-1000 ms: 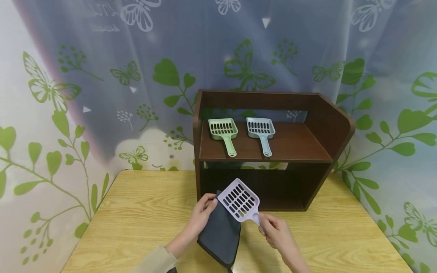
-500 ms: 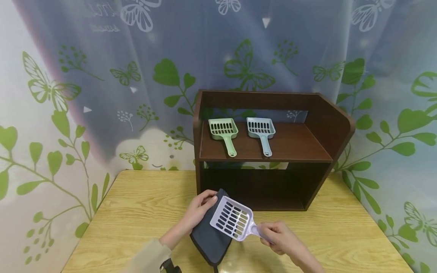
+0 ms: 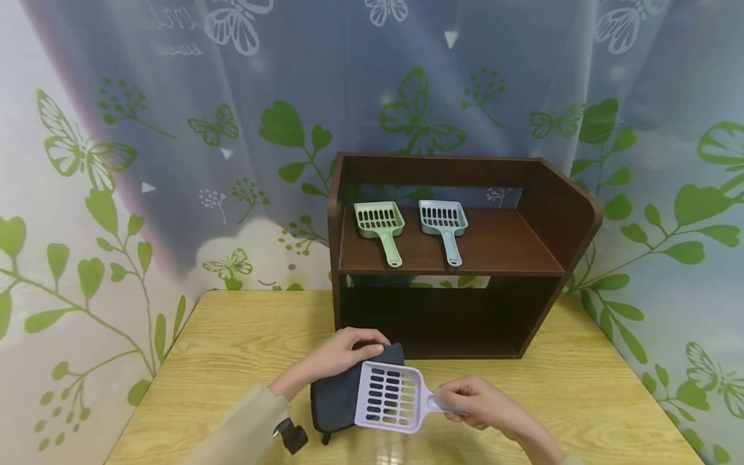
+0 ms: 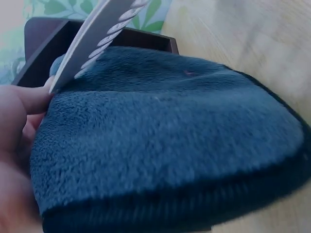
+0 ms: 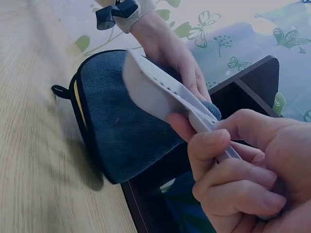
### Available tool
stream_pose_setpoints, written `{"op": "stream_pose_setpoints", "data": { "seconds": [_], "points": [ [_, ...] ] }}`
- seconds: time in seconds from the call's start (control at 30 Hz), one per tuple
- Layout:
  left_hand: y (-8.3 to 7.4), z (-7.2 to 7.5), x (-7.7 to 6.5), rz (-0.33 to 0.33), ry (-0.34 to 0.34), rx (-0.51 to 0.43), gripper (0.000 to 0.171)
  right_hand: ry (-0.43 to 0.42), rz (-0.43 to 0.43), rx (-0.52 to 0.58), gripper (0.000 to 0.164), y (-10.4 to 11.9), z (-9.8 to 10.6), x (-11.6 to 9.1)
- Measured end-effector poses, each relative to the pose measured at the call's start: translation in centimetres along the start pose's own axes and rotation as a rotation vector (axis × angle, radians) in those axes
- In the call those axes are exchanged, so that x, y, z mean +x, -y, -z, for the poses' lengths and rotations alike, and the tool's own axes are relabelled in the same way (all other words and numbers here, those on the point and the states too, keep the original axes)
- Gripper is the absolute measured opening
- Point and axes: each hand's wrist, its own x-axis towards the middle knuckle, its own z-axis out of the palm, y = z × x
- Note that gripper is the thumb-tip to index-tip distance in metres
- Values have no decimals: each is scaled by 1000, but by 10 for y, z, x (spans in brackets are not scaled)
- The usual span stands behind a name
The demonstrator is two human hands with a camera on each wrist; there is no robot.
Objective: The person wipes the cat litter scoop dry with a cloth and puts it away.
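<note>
My left hand (image 3: 349, 352) grips a dark blue-grey cloth (image 3: 334, 400) at its upper end, thumb on top. In the left wrist view the cloth (image 4: 160, 136) looks fleecy, with a dark bound edge; the right wrist view shows a small hanging loop (image 5: 60, 91) at one corner. My right hand (image 3: 482, 403) holds a lavender slotted litter scoop (image 5: 150, 94) by its handle, fingers curled round it. The scoop's head overlaps the cloth in the head view, its front edge close to my left thumb. Part of the cloth is hidden behind the scoop.
A dark brown two-tier shelf (image 3: 540, 242) stands at the back of the wood-grain table (image 3: 261, 336). On its upper board lie a green litter scoop (image 3: 388, 242) and a light blue one (image 3: 450, 242), handles forward. A butterfly-and-leaf printed curtain (image 3: 290, 206) hangs behind.
The lavender scoop has come down and turned until its head points left. My left hand and the cloth have moved down with it, and the cloth has swung leftward at its lower end.
</note>
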Motion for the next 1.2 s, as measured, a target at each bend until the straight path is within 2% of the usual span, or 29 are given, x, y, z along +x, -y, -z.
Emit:
{"op": "stream_pose_setpoints", "data": {
  "seconds": [0.13, 0.3, 0.43, 0.7, 1.03, 1.2],
  "points": [
    [-10, -5, 6, -39, 100, 53, 23, 27, 8, -24, 33, 2, -6, 9],
    [-19, -10, 11, -76, 145, 103, 23, 29, 24, -23, 37, 2, -14, 18],
    [-20, -9, 9, -78, 146, 135, 23, 30, 19, -9, 40, 2, -15, 20],
    [-14, -2, 3, -66, 111, 128, 22, -3, 5, -21, 38, 1, -12, 17],
    [-10, 13, -6, -83, 79, 142, 25, 24, 43, 26, 39, -7, 7, 0],
    [-9, 17, -12, -63, 48, 114, 25, 14, 80, 26, 37, -9, 11, -13]
  ]
}}
